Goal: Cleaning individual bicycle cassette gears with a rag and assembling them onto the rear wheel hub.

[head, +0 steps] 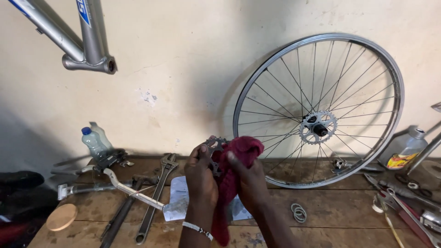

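Left hand [200,177] pinches a toothed sprocket [216,146] above the workbench [321,220] centre, near its front edge. Right hand [250,181], fingers closed, presses a red rag [241,154] against it. Bicycle wheel [319,110] leans at the back edge, right.

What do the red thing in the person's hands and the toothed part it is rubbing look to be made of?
The red cloth looks like soft woven or knitted fabric: it bunches and hangs in folds. The toothed sprocket in the left hand seems to be metal, probably steel: dull grey, with thin, hard-edged teeth.
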